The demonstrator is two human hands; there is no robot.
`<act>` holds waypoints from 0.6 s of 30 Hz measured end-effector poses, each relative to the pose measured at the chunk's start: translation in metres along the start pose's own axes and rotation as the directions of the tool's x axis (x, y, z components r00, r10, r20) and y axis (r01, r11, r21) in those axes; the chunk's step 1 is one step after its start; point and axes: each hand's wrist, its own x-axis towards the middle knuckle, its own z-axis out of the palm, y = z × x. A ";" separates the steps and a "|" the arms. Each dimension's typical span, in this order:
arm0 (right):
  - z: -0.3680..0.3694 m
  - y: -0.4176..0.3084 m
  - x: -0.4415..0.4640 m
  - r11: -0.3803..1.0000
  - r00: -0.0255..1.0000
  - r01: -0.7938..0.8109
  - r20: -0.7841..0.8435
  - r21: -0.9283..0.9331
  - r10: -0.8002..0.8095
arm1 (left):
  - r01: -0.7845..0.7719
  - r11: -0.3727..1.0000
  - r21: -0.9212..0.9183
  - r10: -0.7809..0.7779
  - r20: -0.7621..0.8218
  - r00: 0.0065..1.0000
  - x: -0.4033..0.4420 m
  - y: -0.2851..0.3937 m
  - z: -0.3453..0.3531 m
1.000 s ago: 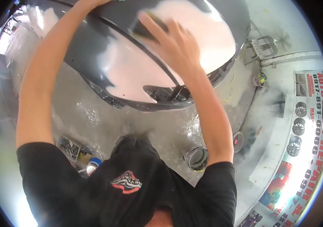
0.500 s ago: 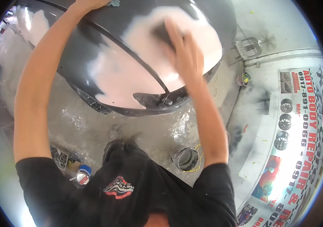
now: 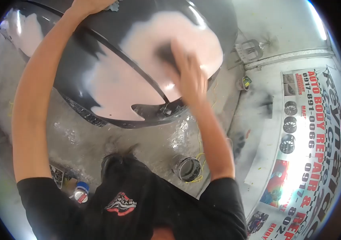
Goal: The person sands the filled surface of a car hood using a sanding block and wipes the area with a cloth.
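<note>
A dark car body [image 3: 70, 76] with pale pink sanded patches [image 3: 138, 44] fills the upper view. My right hand [image 3: 192, 78], smeared by motion, presses a dark sanding block [image 3: 165, 52] flat on the large pink patch right of the panel seam [image 3: 132, 64]. At the top edge my left hand [image 3: 90, 5] is closed around a crumpled blue-grey cloth [image 3: 113, 6] and rests on the dark part of the body. The upper part of that hand is cut off by the frame.
A dark bucket [image 3: 187, 169] stands on the wet concrete floor [image 3: 158, 140] beside a yellow cord [image 3: 201, 160]. Near my left side is a blue-lidded can [image 3: 81, 192]. A printed banner [image 3: 310, 160] hangs on the right wall; a fan [image 3: 254, 49] stands at the back right.
My right hand has slid the sanding block lower over the pink patch. The whole view has shifted slightly, and my left hand stays with the cloth on the car body.
</note>
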 end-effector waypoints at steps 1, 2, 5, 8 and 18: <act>0.003 -0.002 -0.026 0.995 0.995 0.062 -0.078 0.084 -0.055 | 0.013 1.000 0.002 -0.013 0.002 1.000 -0.001 0.001 -0.001; 0.004 -0.001 -0.034 0.977 0.982 0.134 -0.155 0.168 -0.108 | 0.038 0.999 -0.004 -0.038 0.013 0.999 -0.001 0.000 -0.002; 0.008 0.041 0.041 0.997 0.997 0.057 -0.041 -0.047 -0.059 | 0.088 0.996 -0.020 -0.087 0.059 0.994 0.003 0.004 -0.005; 0.011 0.079 0.138 0.993 0.998 -0.021 -0.060 -0.119 0.014 | 0.096 0.995 -0.025 -0.094 0.072 0.993 -0.002 0.009 -0.003; 0.002 0.005 0.021 1.000 1.000 0.014 -0.010 -0.020 -0.015 | 0.069 0.996 -0.054 -0.068 0.032 0.997 -0.001 0.002 -0.003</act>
